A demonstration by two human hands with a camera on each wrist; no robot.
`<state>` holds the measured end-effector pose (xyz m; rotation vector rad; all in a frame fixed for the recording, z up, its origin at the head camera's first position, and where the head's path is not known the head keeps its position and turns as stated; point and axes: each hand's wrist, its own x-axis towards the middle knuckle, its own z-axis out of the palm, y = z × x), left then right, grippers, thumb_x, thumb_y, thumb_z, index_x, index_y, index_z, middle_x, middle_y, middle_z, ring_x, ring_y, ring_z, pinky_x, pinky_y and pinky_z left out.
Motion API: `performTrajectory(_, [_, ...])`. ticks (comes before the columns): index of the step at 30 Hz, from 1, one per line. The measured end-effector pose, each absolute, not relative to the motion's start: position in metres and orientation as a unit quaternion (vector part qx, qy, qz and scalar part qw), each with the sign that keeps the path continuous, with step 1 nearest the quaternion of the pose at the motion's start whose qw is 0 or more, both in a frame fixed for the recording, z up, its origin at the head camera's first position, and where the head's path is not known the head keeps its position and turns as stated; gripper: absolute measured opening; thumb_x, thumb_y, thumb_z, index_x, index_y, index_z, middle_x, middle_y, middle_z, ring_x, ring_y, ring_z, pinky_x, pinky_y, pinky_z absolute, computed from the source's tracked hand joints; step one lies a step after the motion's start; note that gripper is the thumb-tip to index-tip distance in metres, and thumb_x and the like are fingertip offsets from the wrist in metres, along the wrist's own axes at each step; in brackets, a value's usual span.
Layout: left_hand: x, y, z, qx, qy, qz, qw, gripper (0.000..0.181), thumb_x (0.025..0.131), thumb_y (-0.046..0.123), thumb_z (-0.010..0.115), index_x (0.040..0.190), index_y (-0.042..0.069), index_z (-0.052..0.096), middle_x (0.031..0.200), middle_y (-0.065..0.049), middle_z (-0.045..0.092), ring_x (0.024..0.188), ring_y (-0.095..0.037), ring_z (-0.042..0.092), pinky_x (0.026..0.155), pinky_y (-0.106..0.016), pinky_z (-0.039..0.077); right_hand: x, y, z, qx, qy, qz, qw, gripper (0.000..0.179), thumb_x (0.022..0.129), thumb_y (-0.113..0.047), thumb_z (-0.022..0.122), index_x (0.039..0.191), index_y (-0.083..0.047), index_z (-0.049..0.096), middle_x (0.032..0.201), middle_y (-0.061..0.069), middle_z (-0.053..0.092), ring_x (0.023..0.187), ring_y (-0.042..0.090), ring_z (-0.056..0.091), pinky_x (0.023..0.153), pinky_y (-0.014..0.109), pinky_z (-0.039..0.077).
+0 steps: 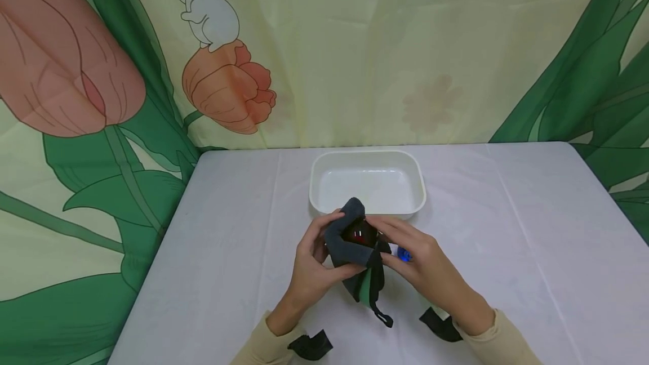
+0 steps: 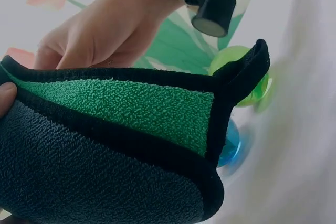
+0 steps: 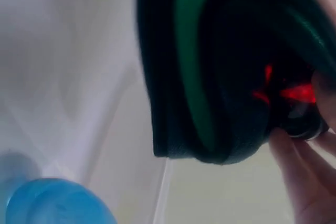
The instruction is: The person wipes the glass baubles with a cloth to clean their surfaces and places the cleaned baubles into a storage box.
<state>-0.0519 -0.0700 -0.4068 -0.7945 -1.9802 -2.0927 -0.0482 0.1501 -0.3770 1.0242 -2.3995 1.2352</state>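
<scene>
Both hands hold a towelling cloth, dark grey on one side and green on the other, with black binding and a black corner loop. It is folded round a shiny dark-red round thing, which shows in the cloth's opening. My left hand grips the cloth from the left, thumb across its near side. From the right, my right hand pinches the cloth's edge; in the right wrist view, fingertips are right at the red thing. Most of that thing is hidden by the cloth.
Just beyond the hands stands a white rectangular tray on the white-covered table. A see-through blue ball lies beneath the right hand. Beside it, a see-through green ball shows in the left wrist view. A patterned curtain hangs behind.
</scene>
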Motion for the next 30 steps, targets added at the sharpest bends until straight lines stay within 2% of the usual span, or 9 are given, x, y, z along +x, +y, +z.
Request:
performTrajectory(4, [-0.0531, -0.0692, -0.4076, -0.267, -0.658, -0.699, 0.085, 0.076, 0.07, -0.016, 0.08, 0.137, -0.001, 0.047, 0.139, -0.023, 0.054, 0.127, -0.026, 0.057, 0.101, -0.033, 0.051, -0.0475, 0.1509, -0.3764, 0.32, -0.826, 0.456, 0.086, 0.066, 0.082, 0.002, 0.077, 0.143, -0.011, 0.053, 0.138, 0.005, 0.058, 0.115, 0.019, 0.065, 0.088, 0.028, 0.057])
performTrajectory(9, [-0.0559, -0.0658, -0.411, -0.271, -0.651, -0.703, 0.09, 0.074, 0.07, -0.016, 0.08, 0.135, -0.002, 0.048, 0.136, -0.024, 0.056, 0.124, -0.025, 0.06, 0.099, -0.035, 0.053, -0.0465, 0.1541, -0.3742, 0.327, -0.837, 0.427, 0.106, 0.076, 0.075, 0.009, 0.08, 0.143, -0.01, 0.053, 0.137, 0.006, 0.059, 0.111, 0.022, 0.066, 0.086, 0.03, 0.058])
performTrajectory(10, [-0.0563, -0.065, -0.4113, -0.272, -0.65, -0.704, 0.091, 0.074, 0.07, -0.015, 0.081, 0.135, -0.002, 0.048, 0.136, -0.024, 0.056, 0.123, -0.025, 0.06, 0.099, -0.035, 0.053, -0.0462, 0.155, -0.3739, 0.326, -0.84, 0.419, 0.107, 0.077, 0.075, 0.008, 0.081, 0.143, -0.011, 0.052, 0.137, 0.005, 0.058, 0.112, 0.021, 0.065, 0.089, 0.027, 0.057])
performTrajectory(13, [-0.0566, -0.0634, -0.4097, -0.268, -0.649, -0.706, 0.093, 0.073, 0.07, -0.015, 0.081, 0.135, -0.001, 0.048, 0.135, -0.024, 0.057, 0.122, -0.026, 0.06, 0.096, -0.034, 0.054, -0.0457, 0.1572, -0.3738, 0.324, -0.849, 0.403, 0.111, 0.065, 0.088, -0.022, 0.077, 0.146, -0.012, 0.049, 0.142, 0.005, 0.053, 0.121, 0.022, 0.06, 0.099, 0.018, 0.049])
performTrajectory(15, [-0.0562, -0.063, -0.4083, -0.259, -0.649, -0.709, 0.092, 0.074, 0.07, -0.015, 0.08, 0.135, -0.001, 0.049, 0.136, -0.023, 0.057, 0.122, -0.025, 0.061, 0.094, -0.033, 0.055, -0.0461, 0.1574, -0.3732, 0.327, -0.851, 0.393, 0.123, 0.061, 0.094, -0.04, 0.064, 0.146, -0.012, 0.049, 0.143, 0.005, 0.051, 0.126, 0.022, 0.056, 0.103, 0.013, 0.042])
performTrajectory(17, [-0.0558, -0.0626, -0.4071, -0.254, -0.648, -0.712, 0.09, 0.073, 0.07, -0.016, 0.08, 0.135, -0.001, 0.049, 0.136, -0.023, 0.057, 0.122, -0.025, 0.06, 0.094, -0.032, 0.055, -0.0478, 0.1567, -0.3732, 0.352, -0.839, 0.39, 0.145, 0.058, 0.099, -0.047, 0.047, 0.143, -0.01, 0.053, 0.143, 0.009, 0.051, 0.127, 0.024, 0.055, 0.104, 0.012, 0.04])
performTrajectory(24, [-0.0552, -0.0627, -0.4091, -0.26, -0.641, -0.716, 0.096, 0.073, 0.069, -0.017, 0.08, 0.134, -0.003, 0.049, 0.134, -0.025, 0.057, 0.123, -0.026, 0.06, 0.098, -0.035, 0.053, -0.0552, 0.1517, -0.3719, 0.437, -0.785, 0.38, 0.219, 0.04, 0.105, -0.031, 0.047, 0.132, -0.008, 0.063, 0.137, 0.013, 0.057, 0.123, 0.025, 0.056, 0.098, 0.016, 0.048])
performTrajectory(29, [-0.0547, -0.0639, -0.4095, -0.255, -0.641, -0.718, 0.091, 0.073, 0.07, -0.015, 0.08, 0.135, -0.002, 0.049, 0.136, -0.024, 0.056, 0.124, -0.025, 0.059, 0.098, -0.034, 0.053, -0.0521, 0.1519, -0.3716, 0.411, -0.801, 0.395, 0.182, 0.043, 0.102, -0.033, 0.048, 0.135, -0.008, 0.061, 0.139, 0.012, 0.056, 0.125, 0.024, 0.056, 0.101, 0.013, 0.044])
performTrajectory(30, [-0.0548, -0.0641, -0.4096, -0.255, -0.64, -0.719, 0.089, 0.072, 0.071, -0.014, 0.08, 0.135, -0.002, 0.049, 0.136, -0.024, 0.056, 0.124, -0.025, 0.059, 0.099, -0.034, 0.053, -0.0509, 0.1523, -0.3715, 0.398, -0.807, 0.402, 0.168, 0.042, 0.101, -0.03, 0.054, 0.136, -0.009, 0.06, 0.14, 0.011, 0.056, 0.126, 0.024, 0.056, 0.1, 0.013, 0.045])
